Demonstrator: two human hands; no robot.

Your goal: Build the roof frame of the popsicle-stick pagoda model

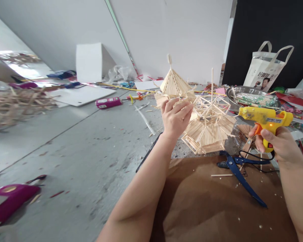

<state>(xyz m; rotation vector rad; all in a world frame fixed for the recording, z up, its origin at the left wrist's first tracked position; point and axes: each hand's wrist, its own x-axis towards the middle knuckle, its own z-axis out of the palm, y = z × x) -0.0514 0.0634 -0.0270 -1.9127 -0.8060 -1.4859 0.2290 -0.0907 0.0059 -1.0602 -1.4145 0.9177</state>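
Observation:
In my right hand point(280, 143) is a yellow hot glue gun point(265, 116), with a finger by its orange trigger and a small orange light lit on its side. Its nozzle points left, close to a layered model built of thin wooden sticks point(208, 134). A single upright stick point(212, 84) rises from the model's open top frame. My left hand point(176, 116) is at the model's left side, fingers curled and pressed together; what they pinch is hidden. Just behind that hand stands a pointed stick roof point(174, 84) with a looped tip.
Blue-handled cutters point(238, 178) and a loose stick point(221, 175) lie on brown cloth point(204, 208). A metal tray point(233, 90) with packed sticks and a white bag point(264, 70) are at right. Purple devices point(108, 103) and a wood pile point(15, 107) are at left.

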